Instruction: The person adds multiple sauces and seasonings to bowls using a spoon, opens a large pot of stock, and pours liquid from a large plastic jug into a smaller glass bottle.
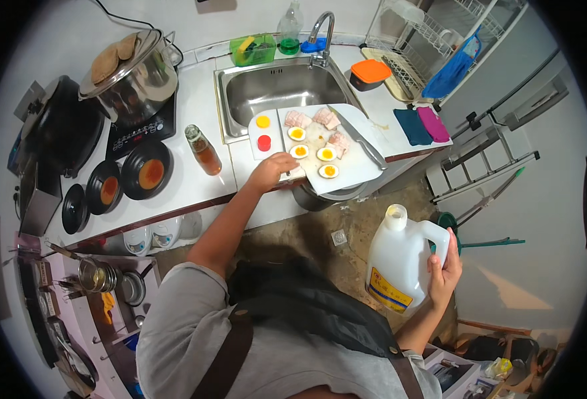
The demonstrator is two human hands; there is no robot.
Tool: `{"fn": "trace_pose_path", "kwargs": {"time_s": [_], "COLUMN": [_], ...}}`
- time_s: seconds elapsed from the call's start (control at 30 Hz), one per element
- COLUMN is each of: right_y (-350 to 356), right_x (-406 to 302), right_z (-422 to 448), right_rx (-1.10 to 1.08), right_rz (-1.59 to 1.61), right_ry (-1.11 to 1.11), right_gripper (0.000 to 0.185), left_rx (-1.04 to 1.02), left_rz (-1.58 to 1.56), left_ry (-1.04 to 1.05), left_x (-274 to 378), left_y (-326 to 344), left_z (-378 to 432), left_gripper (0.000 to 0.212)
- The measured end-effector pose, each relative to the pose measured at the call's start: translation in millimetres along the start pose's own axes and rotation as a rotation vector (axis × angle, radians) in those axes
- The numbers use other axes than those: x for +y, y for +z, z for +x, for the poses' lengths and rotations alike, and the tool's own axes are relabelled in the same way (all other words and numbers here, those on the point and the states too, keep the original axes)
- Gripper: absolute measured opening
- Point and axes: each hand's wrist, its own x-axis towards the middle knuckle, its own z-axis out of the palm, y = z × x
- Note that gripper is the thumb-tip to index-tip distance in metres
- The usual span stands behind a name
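Note:
My right hand point(444, 272) grips the handle of a translucent plastic jug point(398, 259) with no cap on its mouth, held over the floor. My left hand point(279, 167) rests at the counter edge by the white cutting boards, near a thin metal handle; whether it grips this is unclear. On the larger cutting board point(363, 174) lie halved boiled eggs point(329, 171), piles of sliced pale meat point(326, 118) and a kitchen knife point(358, 138). A yellow cap point(263, 121) and a red cap point(264, 143) sit on the smaller board. A glass bottle of brown liquid point(203, 150) stands to the left.
Behind the boards is a steel sink point(293, 92). Black bowls with reddish-brown liquid point(149, 170) and a large steel pot point(141, 75) on an induction cooker point(146, 130) stand left. A dark bin point(318, 199) sits below the counter edge. An orange-lidded container point(370, 71) and folded cloths point(413, 126) are right.

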Motion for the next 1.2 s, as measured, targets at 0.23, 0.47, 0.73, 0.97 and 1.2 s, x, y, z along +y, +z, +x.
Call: {"fn": "trace_pose_path", "kwargs": {"time_s": [0.23,0.47,0.73,0.97,1.2], "right_y": [16.7,51.5,93.8,130.4,161.1], "right_x": [42.4,24.8,13.8,-38.6,-95.1], "right_z": [20.6,58.7,72.7,83.6,47.5], "right_rx": [0.054,0.044,-0.018,-0.325,-0.480], "right_rz": [-0.003,0.082,0.116,0.058,0.012], "right_ry": [-0.123,-0.222,-0.307,-0.471,-0.694], "right_gripper": [0.054,0.054,0.053,0.047,0.050], "left_rx": [0.280,0.102,0.384,0.076,0.243], "left_rz": [0.204,0.517,0.283,-0.985,-0.190], "left_ry": [-0.013,-0.649,-0.632,-0.566,-0.427], "left_x": [26.2,-76.0,-54.1,120.9,166.6], "left_y": [-23.8,-39.5,-54.7,-104.0,-160.0], "left_z": [14.1,70.7,82.5,20.5,-49.6], "left_gripper": [0.036,0.028,0.034,0.032,0.024]}}
